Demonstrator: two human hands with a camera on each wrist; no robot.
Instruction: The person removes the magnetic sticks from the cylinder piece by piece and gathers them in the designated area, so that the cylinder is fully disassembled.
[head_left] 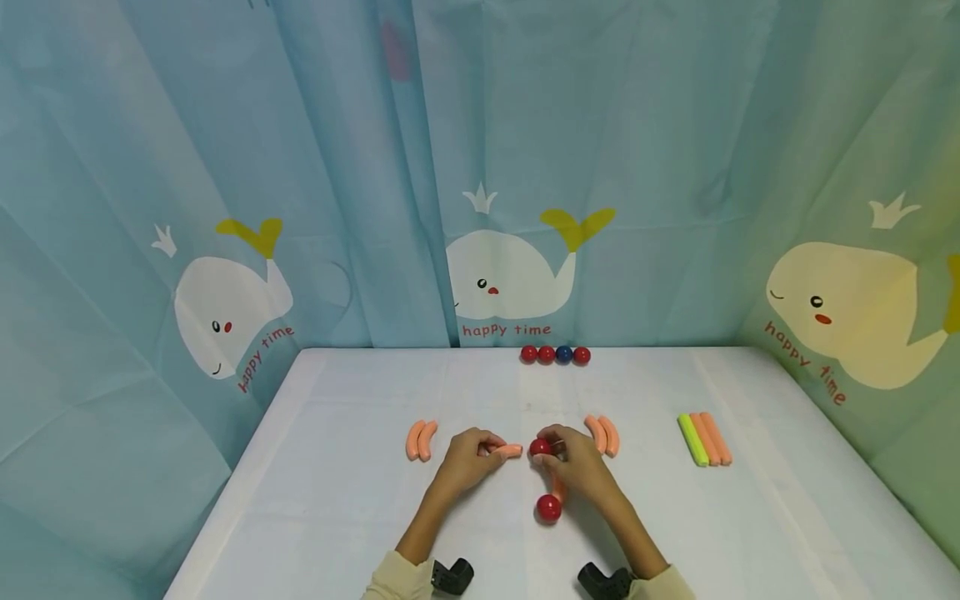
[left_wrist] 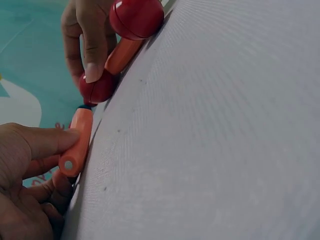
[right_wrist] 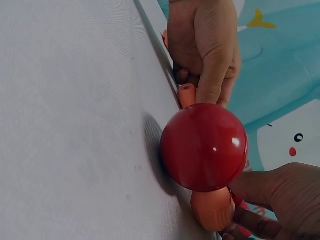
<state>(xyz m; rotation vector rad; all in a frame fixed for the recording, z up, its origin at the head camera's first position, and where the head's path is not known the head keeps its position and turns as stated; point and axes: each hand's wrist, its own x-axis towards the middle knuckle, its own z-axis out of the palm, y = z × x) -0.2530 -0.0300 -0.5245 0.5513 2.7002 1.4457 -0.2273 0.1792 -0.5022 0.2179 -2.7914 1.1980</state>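
Note:
My left hand (head_left: 469, 458) pinches a short orange stick (head_left: 511, 451) between thumb and fingers, low over the white table. In the left wrist view a pale round spot shows on the near end of that orange stick (left_wrist: 80, 135). My right hand (head_left: 581, 467) holds a red ball (head_left: 540, 448), thumb and fingers on either side of it. From this ball a second orange stick (head_left: 558, 486) runs toward me to a nearer red ball (head_left: 549, 509). This nearer ball (right_wrist: 204, 147) looms large in the right wrist view. The first stick's far end points at the held ball.
Two curved orange sticks (head_left: 421, 440) lie left of my left hand, two more (head_left: 603, 436) just behind my right. Farther right lie a green stick (head_left: 693, 440) and two orange ones (head_left: 711, 439). Red balls (head_left: 547, 355) and a blue ball (head_left: 564, 355) line the back edge.

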